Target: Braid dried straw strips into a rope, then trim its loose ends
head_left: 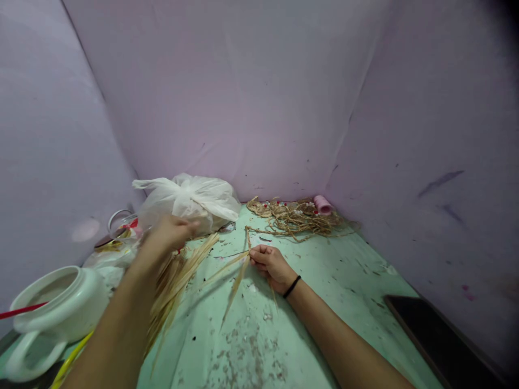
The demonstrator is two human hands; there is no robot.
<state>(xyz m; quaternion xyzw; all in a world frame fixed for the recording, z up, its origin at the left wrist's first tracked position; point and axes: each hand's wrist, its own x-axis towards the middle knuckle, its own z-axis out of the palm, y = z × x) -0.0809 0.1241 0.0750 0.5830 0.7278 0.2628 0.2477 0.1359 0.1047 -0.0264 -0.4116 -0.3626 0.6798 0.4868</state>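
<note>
My right hand (273, 266), with a black band at the wrist, pinches the end of a thin braided cord (248, 237) of dried plant fibre. Loose straw-coloured strips (235, 292) fan out from the pinch toward me and to the left. Over on the left, my left hand (170, 233) is smeared by motion, above a bundle of dried straw-coloured strips (190, 275) and in front of a tied white plastic bag (190, 200). Its fingers are too blurred to show whether they hold anything.
A pile of brown braided cord (300, 221) lies at the back beside a pink thread spool (323, 205). A white handled pot (60, 302) stands at the left, with a clear jar (124, 224) behind it. A dark flat object (438, 335) lies at the right. Walls enclose the green tabletop (340, 302).
</note>
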